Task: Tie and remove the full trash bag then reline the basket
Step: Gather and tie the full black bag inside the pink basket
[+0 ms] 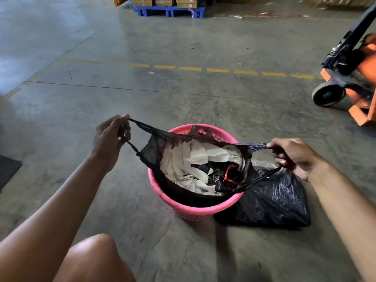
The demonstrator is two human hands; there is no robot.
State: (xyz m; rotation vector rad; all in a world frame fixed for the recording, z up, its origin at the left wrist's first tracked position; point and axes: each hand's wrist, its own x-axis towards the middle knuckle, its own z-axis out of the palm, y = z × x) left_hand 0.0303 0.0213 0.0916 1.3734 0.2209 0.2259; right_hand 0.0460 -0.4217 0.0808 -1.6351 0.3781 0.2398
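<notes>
Head view: concrete floor [183, 47] under everything, a dashed yellow line [191, 68] running well beyond both hands. Orange pallet jack [350, 76] far out past the right hand; blue pallet [168, 11] stacked with cardboard boxes [162, 1] farthest ahead, between the two hands' lines. Second black bag [272, 200], filled, lying on the floor directly below the right hand, touching the basket's side. Pink perforated basket [195, 210] standing upright between the hands and below them. Full trash bag [162, 147] sits inside the basket, mouth stretched wide between the hands, white paper scraps [195, 157] and dark wrappers showing in it. Left hand [109, 139] closed around the bag's left handle loops, lifted up and outward. Right hand [293, 155] fisted on the right handle loops, pulled outward, level with the rim
</notes>
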